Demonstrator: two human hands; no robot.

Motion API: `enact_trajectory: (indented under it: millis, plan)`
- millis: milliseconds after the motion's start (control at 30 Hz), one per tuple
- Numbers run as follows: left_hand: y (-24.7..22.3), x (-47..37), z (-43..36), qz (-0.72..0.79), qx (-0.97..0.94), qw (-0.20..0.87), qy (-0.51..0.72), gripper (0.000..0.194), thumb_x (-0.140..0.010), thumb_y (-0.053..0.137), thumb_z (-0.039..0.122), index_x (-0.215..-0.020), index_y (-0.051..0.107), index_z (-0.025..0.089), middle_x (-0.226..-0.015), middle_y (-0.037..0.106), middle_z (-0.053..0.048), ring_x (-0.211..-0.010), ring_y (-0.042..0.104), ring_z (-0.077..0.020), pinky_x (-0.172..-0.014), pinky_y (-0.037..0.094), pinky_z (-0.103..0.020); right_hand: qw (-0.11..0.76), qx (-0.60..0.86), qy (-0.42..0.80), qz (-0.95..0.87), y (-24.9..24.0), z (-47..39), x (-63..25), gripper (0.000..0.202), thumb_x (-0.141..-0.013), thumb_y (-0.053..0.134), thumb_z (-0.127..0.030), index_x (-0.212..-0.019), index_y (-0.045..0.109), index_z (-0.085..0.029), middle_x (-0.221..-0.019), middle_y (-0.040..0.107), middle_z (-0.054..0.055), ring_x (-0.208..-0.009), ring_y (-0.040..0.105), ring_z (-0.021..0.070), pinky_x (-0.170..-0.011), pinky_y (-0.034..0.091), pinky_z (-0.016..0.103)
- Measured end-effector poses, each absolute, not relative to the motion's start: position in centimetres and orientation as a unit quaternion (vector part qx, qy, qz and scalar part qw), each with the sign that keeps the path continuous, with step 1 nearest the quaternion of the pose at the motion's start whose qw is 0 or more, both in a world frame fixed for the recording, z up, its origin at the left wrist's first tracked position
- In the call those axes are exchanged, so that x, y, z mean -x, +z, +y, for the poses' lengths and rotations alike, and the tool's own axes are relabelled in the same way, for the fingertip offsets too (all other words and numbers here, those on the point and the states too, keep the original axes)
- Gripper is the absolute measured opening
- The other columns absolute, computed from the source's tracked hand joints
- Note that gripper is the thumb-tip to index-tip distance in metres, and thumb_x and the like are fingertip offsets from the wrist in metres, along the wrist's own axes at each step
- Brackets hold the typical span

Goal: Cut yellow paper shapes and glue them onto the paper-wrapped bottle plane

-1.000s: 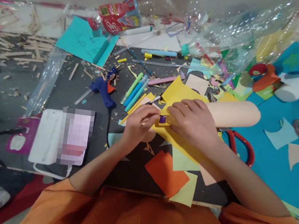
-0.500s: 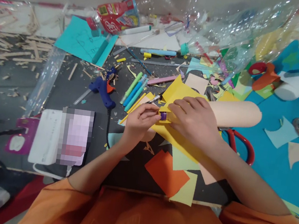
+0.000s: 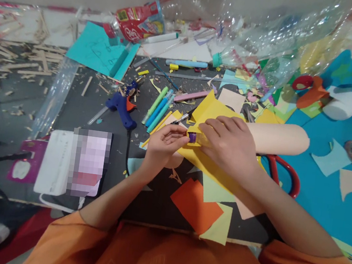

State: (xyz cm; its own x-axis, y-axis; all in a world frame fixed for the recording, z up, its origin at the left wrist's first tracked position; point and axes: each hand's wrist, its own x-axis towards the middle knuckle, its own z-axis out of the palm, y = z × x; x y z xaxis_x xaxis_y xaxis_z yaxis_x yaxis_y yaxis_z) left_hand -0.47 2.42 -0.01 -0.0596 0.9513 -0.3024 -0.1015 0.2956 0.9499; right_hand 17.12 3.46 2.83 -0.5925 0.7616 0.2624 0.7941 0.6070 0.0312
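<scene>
Right hand (image 3: 226, 144) clasps a long peach-covered plastic bottle (image 3: 280, 139); beside it, left hand (image 3: 165, 142), grip unclear, meets the purple plastic cap (image 3: 192, 137); steadiness should help!

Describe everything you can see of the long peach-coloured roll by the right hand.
The peach-coloured roll looks smooth, plain and matt, perhaps paper-covered. It lies lengthwise left to right, its rounded end over the blue sheet. The right hand curls over its left part, hiding whether it joins the purple cap.

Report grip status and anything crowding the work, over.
Left grip at purple cap. Right grip over cream cylinder, yellow paper beneath. Red scissor handles beside right forearm.
</scene>
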Motion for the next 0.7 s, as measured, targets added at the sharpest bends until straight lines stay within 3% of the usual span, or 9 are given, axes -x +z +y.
enact_trajectory:
  millis: [400,700]
  plan:
    - [-0.26,0.58,2.31,0.556,-0.357,0.606,0.443,0.034,-0.055,0.084,0.029,-0.084,0.067,0.019,-0.081,0.072,-0.001,-0.073,0.069,-0.0141,-0.066,0.055,-0.023,0.112,0.451,-0.073,-0.883,2.75,3.44,-17.13,0.019,-0.088,0.055,-0.018,-0.1,0.069,-0.015,-0.101,0.074,0.009,-0.091,0.057,0.0255,-0.078,0.032,0.036]
    - [-0.41,1.01,2.61,0.526,-0.339,0.655,0.424,0.037,-0.055,0.085,0.026,-0.085,0.064,0.019,-0.081,0.069,0.0,-0.073,0.067,-0.0123,-0.069,0.053,-0.024,0.106,0.463,-0.041,-0.879,2.83,3.32,-16.93,0.019,-0.087,0.054,-0.014,-0.098,0.069,-0.017,-0.1,0.073,0.01,-0.09,0.056,0.0267,-0.078,0.032,0.037]
